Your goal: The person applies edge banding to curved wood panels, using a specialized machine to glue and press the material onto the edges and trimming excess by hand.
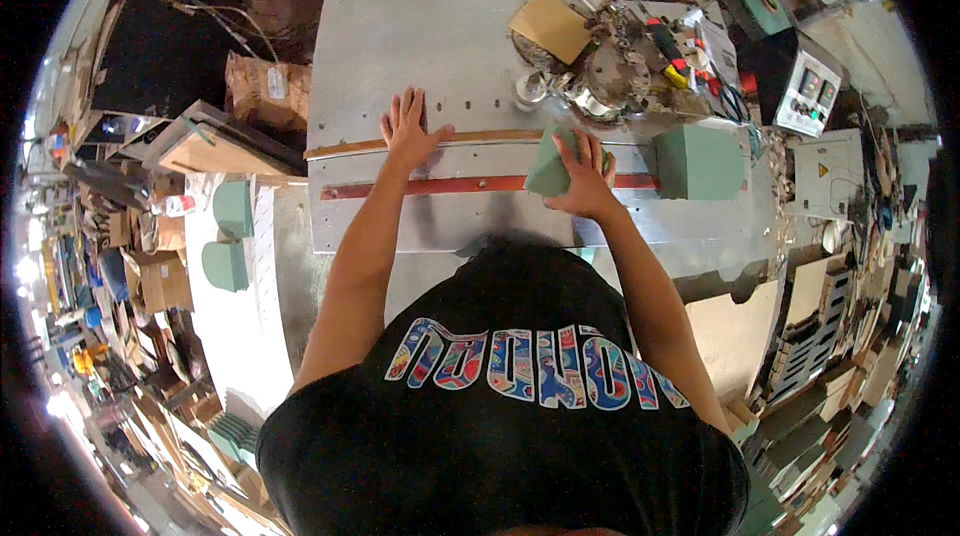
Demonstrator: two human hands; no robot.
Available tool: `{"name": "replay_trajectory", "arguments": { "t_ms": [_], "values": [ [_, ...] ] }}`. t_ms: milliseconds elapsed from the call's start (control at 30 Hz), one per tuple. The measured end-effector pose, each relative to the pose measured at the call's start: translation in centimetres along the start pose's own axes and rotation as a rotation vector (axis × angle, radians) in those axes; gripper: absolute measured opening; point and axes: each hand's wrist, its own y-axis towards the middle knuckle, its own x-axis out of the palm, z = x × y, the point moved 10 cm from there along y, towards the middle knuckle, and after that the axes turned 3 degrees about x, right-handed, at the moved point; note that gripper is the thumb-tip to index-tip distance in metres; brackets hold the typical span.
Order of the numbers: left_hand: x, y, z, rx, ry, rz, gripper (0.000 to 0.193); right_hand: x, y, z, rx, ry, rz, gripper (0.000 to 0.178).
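Note:
My left hand (405, 134) lies flat with its fingers spread on the grey metal table (420, 26), touching a thin brown strip (490, 137). It holds nothing. To the right, my right hand (586, 176) is closed around a pale green block-like piece (545, 172), which sits over the strip and a red strip (440, 186) set along the table. Whether the piece is one block or a stack of sheets I cannot tell. Farther right stands a larger pale green stack (700, 164) with a rounded end.
Beyond my right hand are metal parts (610, 76), a tan square piece (550, 27) and red-handled tools (665, 41). A control box (808, 86) stands at the right. On the left, a white surface (215, 326) bears two green pieces (225, 266). A brown paper bag (268, 91) stands nearby.

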Motion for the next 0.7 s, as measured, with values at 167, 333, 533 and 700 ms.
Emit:
{"name": "replay_trajectory", "arguments": {
  "t_ms": [167, 333, 533, 700],
  "values": [
    [-0.2, 0.2, 0.4, 0.014, 0.013, -0.004, 0.091, -1.3, -1.0, -0.1, -0.048, -0.022, 0.056, 0.131],
    [0.7, 1.1, -3.3, 0.047, -0.114, 0.042, 0.094, -2.5, -4.2, 0.9, 0.031, -0.018, 0.201, 0.130],
    [-1.6, -1.2, 2.8, -0.001, 0.073, 0.090, 0.069, -0.2, -9.8, 5.1, 0.191, 0.014, 0.414, 0.118],
    [-3.4, -0.6, -3.9, 0.019, -0.397, 0.336, 0.058, -0.5, -9.6, 4.7, 0.181, -0.013, 0.506, 0.103]
  ]
}}
